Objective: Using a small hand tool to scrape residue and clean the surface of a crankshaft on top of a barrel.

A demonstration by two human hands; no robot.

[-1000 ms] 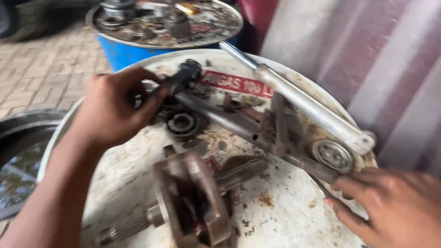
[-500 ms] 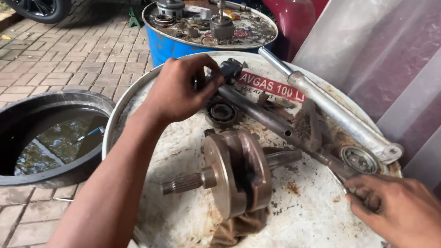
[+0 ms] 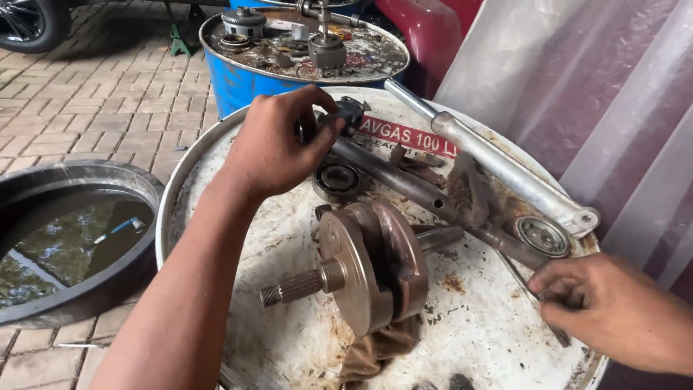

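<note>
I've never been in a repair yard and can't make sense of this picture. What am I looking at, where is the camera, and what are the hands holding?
The camera sits on a person's head and looks down at their two bare hands. They work on the white lid of a steel drum used as a table. The left hand grips the dark end of a long rusty steel shaft. The right hand pinches a thin metal rod. Between them lies a crankshaft on a brown rag, with a round bearing and a silver tube nearby. Behind stands a blue drum covered in small parts; at left, a black tub of water.
</note>
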